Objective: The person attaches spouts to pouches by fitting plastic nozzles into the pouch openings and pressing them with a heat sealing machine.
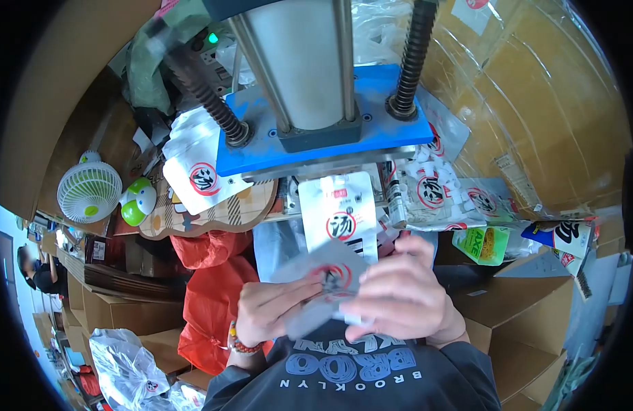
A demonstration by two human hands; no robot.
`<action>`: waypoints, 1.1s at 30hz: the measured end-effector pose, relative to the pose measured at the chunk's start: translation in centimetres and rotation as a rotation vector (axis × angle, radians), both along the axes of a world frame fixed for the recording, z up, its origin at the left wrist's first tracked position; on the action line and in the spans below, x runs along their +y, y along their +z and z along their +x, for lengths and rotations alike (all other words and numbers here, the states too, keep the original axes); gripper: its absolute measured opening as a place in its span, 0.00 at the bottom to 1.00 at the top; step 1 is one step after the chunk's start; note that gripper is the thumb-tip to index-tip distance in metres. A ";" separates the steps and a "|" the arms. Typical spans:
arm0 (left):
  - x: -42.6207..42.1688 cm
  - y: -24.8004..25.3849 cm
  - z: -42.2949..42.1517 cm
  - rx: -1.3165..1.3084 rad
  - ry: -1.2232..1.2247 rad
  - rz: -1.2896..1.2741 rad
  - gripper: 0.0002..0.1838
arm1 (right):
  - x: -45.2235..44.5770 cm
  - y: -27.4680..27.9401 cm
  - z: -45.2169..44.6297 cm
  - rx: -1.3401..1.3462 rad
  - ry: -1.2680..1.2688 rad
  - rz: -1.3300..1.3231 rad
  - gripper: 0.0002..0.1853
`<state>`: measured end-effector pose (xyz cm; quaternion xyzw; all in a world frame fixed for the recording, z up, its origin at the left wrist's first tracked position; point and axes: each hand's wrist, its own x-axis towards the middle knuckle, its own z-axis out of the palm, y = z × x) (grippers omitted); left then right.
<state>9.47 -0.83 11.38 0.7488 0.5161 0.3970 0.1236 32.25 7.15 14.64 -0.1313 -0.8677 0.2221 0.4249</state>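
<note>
My left hand [272, 308], with a beaded bracelet at the wrist, holds a translucent pouch [316, 277] with a red ring and black character, tilted and blurred in front of my chest. My right hand [399, 294] is at the pouch's right side, smeared by motion, so its finger grip is unclear. Just beyond both hands, a white printed pouch [340, 209] lies flat under the front edge of a press with a blue plate [316, 140]. To its left rests a stack of white pouches [200, 171]. Filled pouches [433, 188] sit to its right.
A small fan [89, 192] and a green-white object [137, 203] stand at the left. Red bags [210, 308] hang beside my left arm. Open cardboard boxes [508, 322] are at the lower right; a green pack [482, 245] lies above. Another person [46, 274] is far left.
</note>
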 end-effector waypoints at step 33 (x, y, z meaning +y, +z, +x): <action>2.4 -11.4 -8.1 0.205 0.688 0.145 0.08 | 2.4 -4.8 1.5 0.280 -0.164 -0.465 0.25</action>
